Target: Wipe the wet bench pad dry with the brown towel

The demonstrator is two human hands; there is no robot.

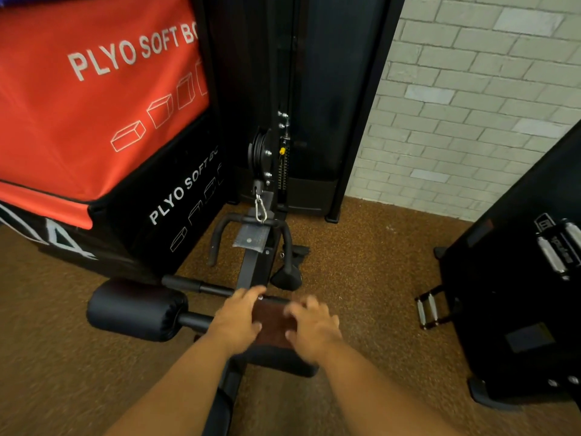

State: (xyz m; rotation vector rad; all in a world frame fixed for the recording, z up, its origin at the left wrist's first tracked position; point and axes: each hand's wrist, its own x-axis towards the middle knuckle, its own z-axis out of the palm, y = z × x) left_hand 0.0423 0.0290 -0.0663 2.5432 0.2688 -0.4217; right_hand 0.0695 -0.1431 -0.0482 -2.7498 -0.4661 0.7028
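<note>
1. Brown towel lay folded flat on the far end of the black bench pad, between both hands.
2. Left hand rested on the towel's left edge, fingers fairly straight and reaching over the pad's far edge, thumb on the towel; palm down, pressing rather than clenching.
3. Right hand sat on the towel's right edge, fingers spread; motion-blurred, so exact grip could not be told, though no curl round the cloth showed.
4. Most of the pad was hidden under hands and forearms; only its near edge and right corner showed. Wetness could not be seen.
5. Black foam roller stuck out just left of the pad on a bar.
6. Beyond the pad's far end: machine frame rail, curved black handlebar with a silver carabiner clipped above it, pulley higher up.
7. Red plyo soft box stacked on a black plyo soft box, far left.
8. Brown speckled floor; white brick wall at the right; another black machine at the right edge.
</note>
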